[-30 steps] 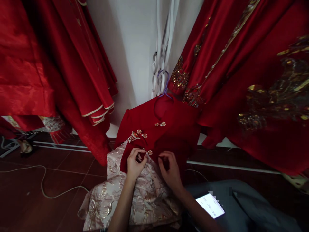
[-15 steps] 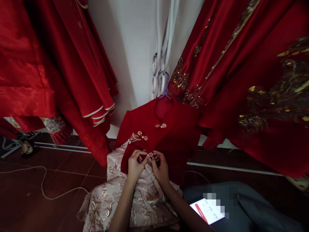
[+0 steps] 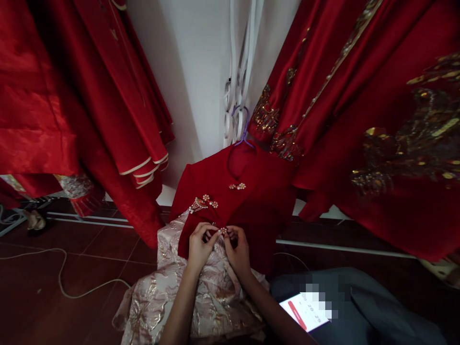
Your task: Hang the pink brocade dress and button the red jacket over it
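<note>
A dark red jacket (image 3: 251,201) on a purple hanger (image 3: 241,125) lies in front of me over a pale pink and gold brocade skirt (image 3: 212,302). It has pearl clasps: one near the collar (image 3: 237,186), one with a tassel (image 3: 203,203), and a lowest one (image 3: 223,231) at the hem. My left hand (image 3: 200,247) and my right hand (image 3: 237,249) meet at that lowest pearl clasp, the fingers of both pinched on it.
Red gowns hang at the left (image 3: 89,96) and, with gold embroidery, at the right (image 3: 359,120). A white wall corner (image 3: 201,72) stands behind. A white cable (image 3: 64,282) trails on the dark tiled floor. A phone (image 3: 305,309) rests on my grey-clad lap.
My right hand has slid left from the jacket's hem and joined the left hand at the lowest pearl clasp. The left hand has stayed in place.
</note>
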